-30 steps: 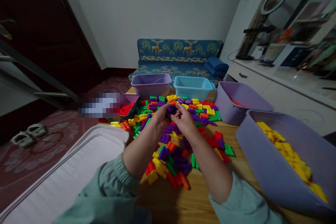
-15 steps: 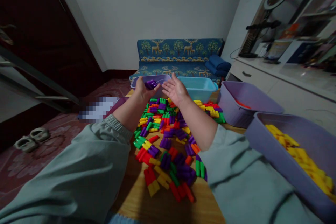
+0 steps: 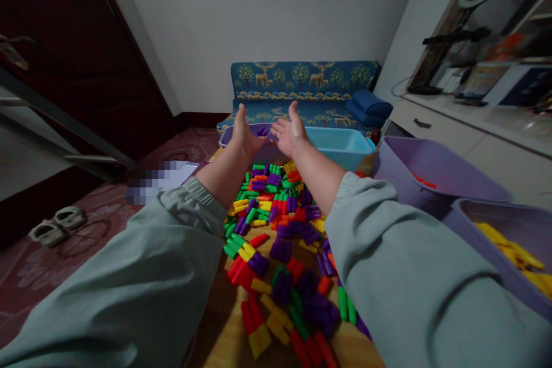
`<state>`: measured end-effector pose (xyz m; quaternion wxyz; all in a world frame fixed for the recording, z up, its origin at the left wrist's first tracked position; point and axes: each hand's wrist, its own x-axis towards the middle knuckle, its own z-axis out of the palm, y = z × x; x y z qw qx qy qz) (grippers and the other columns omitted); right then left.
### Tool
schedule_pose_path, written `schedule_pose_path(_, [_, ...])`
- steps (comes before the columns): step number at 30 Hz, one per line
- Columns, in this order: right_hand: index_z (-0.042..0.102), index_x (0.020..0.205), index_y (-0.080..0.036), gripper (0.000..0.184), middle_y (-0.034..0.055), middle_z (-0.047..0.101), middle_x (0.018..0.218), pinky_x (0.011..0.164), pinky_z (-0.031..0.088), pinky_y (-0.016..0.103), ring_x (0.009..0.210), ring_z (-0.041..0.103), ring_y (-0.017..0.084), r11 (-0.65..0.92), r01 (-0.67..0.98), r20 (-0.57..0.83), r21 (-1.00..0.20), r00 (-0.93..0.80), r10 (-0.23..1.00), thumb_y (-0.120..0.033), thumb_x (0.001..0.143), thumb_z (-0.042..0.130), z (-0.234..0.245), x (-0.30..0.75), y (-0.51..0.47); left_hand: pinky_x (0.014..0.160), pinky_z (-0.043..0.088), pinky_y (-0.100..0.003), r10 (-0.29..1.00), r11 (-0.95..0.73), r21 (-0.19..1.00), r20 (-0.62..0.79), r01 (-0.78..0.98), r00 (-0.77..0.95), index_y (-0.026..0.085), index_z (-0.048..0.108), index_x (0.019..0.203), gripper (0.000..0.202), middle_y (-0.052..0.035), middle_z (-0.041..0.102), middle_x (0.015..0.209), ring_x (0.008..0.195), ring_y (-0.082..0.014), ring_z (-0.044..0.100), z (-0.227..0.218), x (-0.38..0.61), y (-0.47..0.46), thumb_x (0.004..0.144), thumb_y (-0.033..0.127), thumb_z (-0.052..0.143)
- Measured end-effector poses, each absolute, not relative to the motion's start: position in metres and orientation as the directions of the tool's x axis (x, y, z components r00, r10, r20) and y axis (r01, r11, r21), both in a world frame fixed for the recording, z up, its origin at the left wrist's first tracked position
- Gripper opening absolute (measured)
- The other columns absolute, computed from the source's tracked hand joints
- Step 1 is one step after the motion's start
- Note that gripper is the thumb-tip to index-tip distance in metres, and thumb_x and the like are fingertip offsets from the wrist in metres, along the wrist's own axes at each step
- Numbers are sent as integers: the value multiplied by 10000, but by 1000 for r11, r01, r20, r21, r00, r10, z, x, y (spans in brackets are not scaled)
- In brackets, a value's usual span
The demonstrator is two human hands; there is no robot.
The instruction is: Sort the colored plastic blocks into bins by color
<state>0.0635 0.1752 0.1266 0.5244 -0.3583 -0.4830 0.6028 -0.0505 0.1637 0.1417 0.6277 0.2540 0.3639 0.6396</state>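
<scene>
Both my arms reach far forward over a heap of coloured plastic blocks (image 3: 280,224) on a wooden table (image 3: 228,339). My left hand (image 3: 244,132) and my right hand (image 3: 290,131) are held palms facing each other, fingers stretched out, above the far purple bin (image 3: 228,137). Neither hand holds anything. Purple blocks (image 3: 262,132) show between the hands, inside that bin.
A light blue bin (image 3: 340,146) stands beside the far purple bin. Two purple bins sit at the right, one (image 3: 435,169) with a red piece, the nearest (image 3: 509,224) with yellow blocks. A blue patterned sofa (image 3: 302,83) is behind; slippers (image 3: 56,224) lie on the floor.
A second ago both hands gathered purple blocks from the heap. They carried them forward to the far purple bin, and the left hand has let them go; both hands now open.
</scene>
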Motion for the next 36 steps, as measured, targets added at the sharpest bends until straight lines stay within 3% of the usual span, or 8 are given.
schedule_pose_path(8, [504,1312,-193,814,147,602,1267,878,478,429,1126,590,274,-19,-241,3,-970,-88,996,-763,844,158,92,79,114,846,481,-330,983,56,888,-128,-456,-128,180,597,1163,421,-131,624,1098,990,-222,620,95,-26,97,875,463,478])
schedule_pose_path(12, [649,1017,-175,570,112,705,1022,790,511,369,919,668,240,45,-57,41,-997,58,997,-668,825,437,52,105,77,929,447,-366,967,-104,987,129,121,-221,144,640,1120,379,-109,664,1078,1020,-238,605,52,-22,55,784,313,594])
schedule_pose_path(15, [669,866,-169,329,73,720,887,791,509,344,845,666,214,225,155,243,-962,104,964,-468,732,646,22,127,48,1052,349,-434,921,-70,772,293,631,-256,170,611,1188,428,-139,598,1223,1214,-295,494,27,-23,30,773,277,602])
schedule_pose_path(18, [679,859,-167,221,71,720,866,794,511,355,817,665,211,264,306,305,-915,96,947,-336,722,639,0,143,24,1086,259,-531,910,112,513,292,851,-295,180,527,1300,554,-187,490,1352,1360,-381,311,16,-23,17,774,335,611])
schedule_pose_path(21, [685,879,-173,192,69,718,865,782,519,357,809,666,208,231,407,291,-884,93,952,-285,741,614,-12,151,9,1058,245,-582,915,238,357,230,903,-331,138,468,1352,662,-238,464,1358,1370,-441,258,14,-23,18,773,432,593])
schedule_pose_path(25, [690,910,-173,187,76,704,915,830,509,355,864,654,203,262,527,338,-809,50,940,-230,751,609,-21,152,4,978,348,-542,936,254,266,176,930,-305,154,487,1341,664,-238,532,1259,1243,-415,423,14,-24,22,787,517,536])
schedule_pose_path(31, [683,968,-185,215,81,687,983,862,502,368,918,643,214,269,585,357,-765,38,933,-241,772,618,-28,148,7,886,431,-460,973,104,270,170,957,-154,284,519,1325,598,-157,579,1228,1140,-357,503,12,-15,4,787,547,543])
schedule_pose_path(36, [687,962,-183,208,82,686,979,847,505,364,913,645,219,263,574,349,-775,44,936,-249,781,608,-29,147,5,858,447,-370,994,-32,310,107,950,-1,236,637,1216,500,-137,685,1083,1040,-304,600,28,-11,-6,811,514,547])
